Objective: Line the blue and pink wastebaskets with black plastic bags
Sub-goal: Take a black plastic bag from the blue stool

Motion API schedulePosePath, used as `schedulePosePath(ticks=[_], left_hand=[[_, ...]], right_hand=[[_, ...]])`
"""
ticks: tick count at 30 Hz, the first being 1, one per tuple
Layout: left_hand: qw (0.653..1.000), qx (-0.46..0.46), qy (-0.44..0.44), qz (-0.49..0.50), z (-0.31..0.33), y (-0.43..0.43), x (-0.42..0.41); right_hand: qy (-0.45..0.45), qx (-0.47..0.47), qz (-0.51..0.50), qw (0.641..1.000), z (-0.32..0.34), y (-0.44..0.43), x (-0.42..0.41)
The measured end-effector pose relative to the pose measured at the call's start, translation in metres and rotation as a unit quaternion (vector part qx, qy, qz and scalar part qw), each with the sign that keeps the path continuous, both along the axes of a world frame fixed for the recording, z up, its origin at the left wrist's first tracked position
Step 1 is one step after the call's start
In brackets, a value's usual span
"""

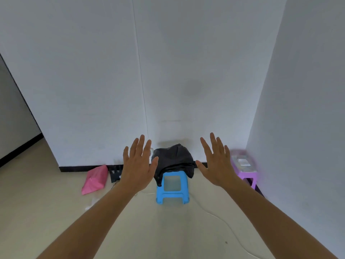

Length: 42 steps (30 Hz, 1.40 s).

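A heap of black plastic bags (173, 159) lies on top of a blue plastic stool (172, 187) against the white wall. My left hand (138, 165) is held up left of the heap, palm forward, fingers spread, holding nothing. My right hand (216, 161) is raised to the right of the heap, also spread and empty. A pink object (96, 179) lies tipped on the floor at the left by the skirting; whether it is a wastebasket I cannot tell. No blue wastebasket is visible.
A purple stool (246, 173) with a clear container (242, 160) on it stands in the right corner. A small black slatted item (115, 172) leans on the skirting beside the pink object. A thin white cable (220, 217) trails over the beige floor.
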State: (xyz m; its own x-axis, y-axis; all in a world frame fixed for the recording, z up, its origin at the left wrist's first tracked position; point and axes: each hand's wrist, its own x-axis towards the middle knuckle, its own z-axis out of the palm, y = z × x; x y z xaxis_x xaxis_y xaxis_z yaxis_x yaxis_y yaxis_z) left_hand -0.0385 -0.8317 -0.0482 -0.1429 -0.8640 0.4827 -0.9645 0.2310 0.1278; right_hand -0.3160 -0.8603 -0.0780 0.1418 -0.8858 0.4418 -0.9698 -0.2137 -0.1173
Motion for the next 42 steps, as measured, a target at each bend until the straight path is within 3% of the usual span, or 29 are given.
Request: schedulePosePath(ticks=[12, 19, 25, 31, 36, 42], left_hand=[[0.988, 0.139, -0.034, 0.064, -0.108, -0.348, 0.064], [0.976, 0.207, -0.065, 0.035, -0.149, -0.513, 0.027], [0.949, 0.299, -0.077, 0.069, -0.224, -0.622, -0.002], [0.913, 0.392, -0.043, 0.100, -0.304, -0.672, -0.008], [0.889, 0.443, -0.018, 0.112, -0.407, -0.690, -0.001], [0.857, 0.494, 0.011, 0.147, -0.537, -0.685, 0.007]], right_hand=[[0.084, 0.101, -0.029, 0.991, -0.081, -0.322, 0.023], [0.087, 0.139, -0.059, 0.985, -0.123, -0.464, -0.022], [0.065, 0.249, -0.061, 0.964, -0.208, -0.597, -0.041], [0.088, 0.318, -0.021, 0.944, -0.289, -0.665, -0.036], [0.107, 0.376, 0.002, 0.920, -0.390, -0.688, -0.020], [0.109, 0.386, -0.088, 0.912, -0.511, -0.696, 0.005]])
